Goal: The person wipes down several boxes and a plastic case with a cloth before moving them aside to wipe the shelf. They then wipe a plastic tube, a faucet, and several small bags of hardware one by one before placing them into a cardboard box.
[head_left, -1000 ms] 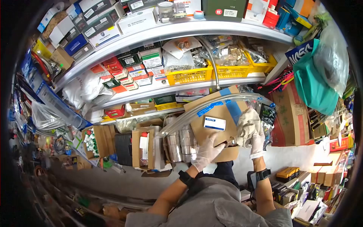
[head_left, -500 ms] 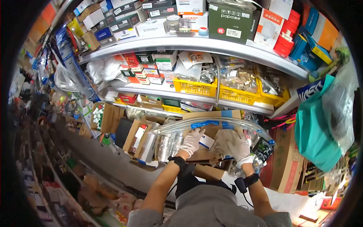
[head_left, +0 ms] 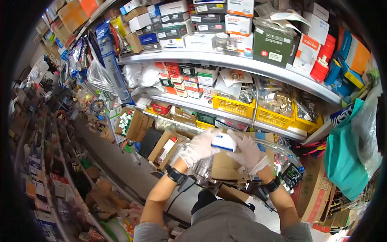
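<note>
A small white box with blue markings (head_left: 224,142) is held up between my two gloved hands, above an open cardboard box (head_left: 227,171). My left hand (head_left: 202,147) has its fingers closed on the box's left end. At the other end, the fingers of my right hand (head_left: 247,152) grip its right side. Both hands wear thin white gloves. Clear hoses (head_left: 278,149) pass behind my right hand, over the cardboard box. Below my left hand lie clear-wrapped items (head_left: 203,168).
Yellow baskets (head_left: 275,117) of bagged fittings line the lower shelf (head_left: 181,101). Small cartons and a green box (head_left: 273,46) fill the shelf above. A teal bag (head_left: 346,149) hangs at right, by a large carton (head_left: 312,189). Open cartons (head_left: 137,125) stand at left.
The small white box has come up out of the cardboard box into both hands. My right hand has let go of the greyish cloth. The view has shifted left.
</note>
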The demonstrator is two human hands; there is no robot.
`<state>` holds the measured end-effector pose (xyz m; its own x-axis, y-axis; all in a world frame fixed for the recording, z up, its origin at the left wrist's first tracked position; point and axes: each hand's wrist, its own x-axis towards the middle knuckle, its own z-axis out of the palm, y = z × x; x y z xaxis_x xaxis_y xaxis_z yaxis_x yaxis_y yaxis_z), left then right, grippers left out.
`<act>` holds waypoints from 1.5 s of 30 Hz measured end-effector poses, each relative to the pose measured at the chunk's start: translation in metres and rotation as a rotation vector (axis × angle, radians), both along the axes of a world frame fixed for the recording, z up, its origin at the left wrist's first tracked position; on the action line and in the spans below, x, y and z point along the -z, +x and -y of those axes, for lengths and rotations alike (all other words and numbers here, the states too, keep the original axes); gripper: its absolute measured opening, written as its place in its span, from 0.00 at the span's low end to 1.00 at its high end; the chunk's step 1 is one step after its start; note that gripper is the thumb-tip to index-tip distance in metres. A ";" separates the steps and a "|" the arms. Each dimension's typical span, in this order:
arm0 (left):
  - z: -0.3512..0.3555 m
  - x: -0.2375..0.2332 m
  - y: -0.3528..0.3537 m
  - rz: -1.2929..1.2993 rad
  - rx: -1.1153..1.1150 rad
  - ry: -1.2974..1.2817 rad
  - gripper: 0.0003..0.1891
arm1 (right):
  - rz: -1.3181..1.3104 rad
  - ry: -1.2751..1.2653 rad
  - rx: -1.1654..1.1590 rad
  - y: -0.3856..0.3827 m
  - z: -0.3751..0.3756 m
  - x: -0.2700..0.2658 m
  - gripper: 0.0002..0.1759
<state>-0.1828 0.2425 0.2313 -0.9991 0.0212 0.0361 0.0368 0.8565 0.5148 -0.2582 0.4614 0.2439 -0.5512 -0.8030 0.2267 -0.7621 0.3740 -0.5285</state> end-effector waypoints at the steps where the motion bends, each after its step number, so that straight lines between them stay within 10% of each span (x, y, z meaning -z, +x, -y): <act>1: 0.004 -0.036 0.002 -0.024 -0.041 0.045 0.42 | 0.026 -0.026 0.019 -0.004 0.011 -0.017 0.45; 6: 0.056 -0.105 -0.028 -0.539 -0.098 0.422 0.51 | -0.186 -0.431 0.080 -0.044 0.062 -0.096 0.36; 7: 0.053 -0.128 -0.030 -0.378 -0.071 0.854 0.52 | -0.121 -0.513 0.042 -0.050 0.070 -0.110 0.36; 10: 0.084 -0.141 -0.063 -0.477 0.081 1.060 0.44 | 0.263 -0.611 0.036 -0.055 0.088 -0.149 0.37; 16: 0.128 -0.185 -0.113 -0.785 -0.146 0.969 0.26 | 0.004 -0.682 0.133 -0.060 0.080 -0.137 0.34; 21: 0.160 -0.220 -0.161 -0.827 -0.345 0.715 0.42 | 0.189 -0.655 0.211 -0.026 0.038 -0.080 0.31; 38: 0.156 -0.201 -0.224 -1.008 -0.292 0.382 0.38 | 0.742 -0.652 0.503 0.024 -0.034 -0.005 0.24; 45: 0.144 -0.207 -0.202 -1.031 -0.492 0.100 0.32 | 0.552 -0.590 0.511 0.020 -0.046 0.027 0.24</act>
